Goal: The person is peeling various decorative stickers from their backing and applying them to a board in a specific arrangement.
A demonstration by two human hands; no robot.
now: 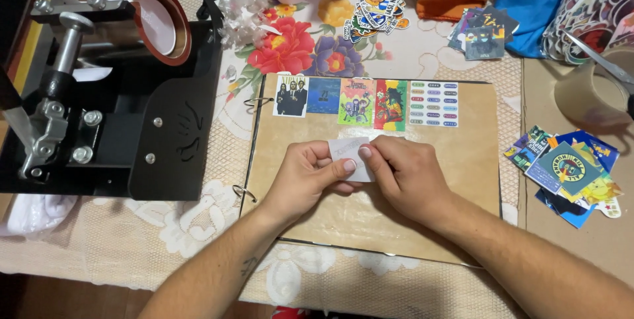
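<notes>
1. Both forearms come in from the lower edge and angle towards each other, bare to the wrist.
2. The left hand (309, 175) lies knuckles up, fingers curled inward, thumb stretched rightward with its nail showing.
3. The right hand (404, 175) lies palm down, fingers bent leftward, a fingertip beside the left thumb.
4. The two hands touch at the fingertips, pinching together.

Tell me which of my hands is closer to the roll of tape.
Right. Your right hand is nearer the roll of tape, which sits off to its right; your left hand is further left. Both hold a small white paper.
</notes>
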